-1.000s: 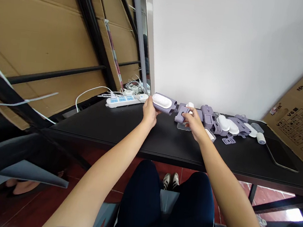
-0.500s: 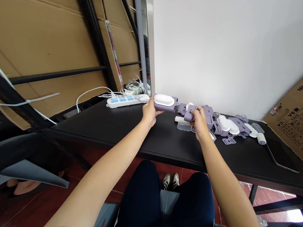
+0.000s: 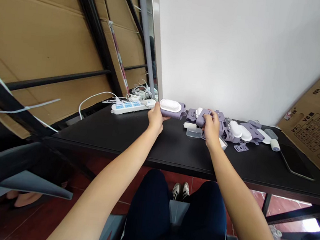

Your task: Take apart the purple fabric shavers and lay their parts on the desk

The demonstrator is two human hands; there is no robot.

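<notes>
My left hand (image 3: pixel 155 120) is closed on the left end of a purple plastic housing with a white oval bristle brush (image 3: pixel 170 105) on its upper face. The open right end of that housing (image 3: pixel 183 112) points toward my other hand. My right hand (image 3: pixel 211 126) grips a purple plastic cover (image 3: pixel 202 118), its thumb and fingers on the right side. A gap separates the two parts. Beneath and beside the cover lie a white cylinder (image 3: pixel 189 125) and a small clear plastic box (image 3: pixel 194 132) on the black table.
More purple parts, white oval brush pieces (image 3: pixel 245 134), a flat purple piece (image 3: pixel 241 147) and a white roller (image 3: pixel 275 145) spread rightward. A phone (image 3: pixel 295 162) lies by a cardboard box (image 3: pixel 319 119). At left is a power strip (image 3: pixel 132 106) with cables. A white wall (image 3: pixel 242 56) stands behind.
The purple cover in my right hand has turned a little and its broad face shows more. My left hand still holds the brush housing, shifted slightly left in view.
</notes>
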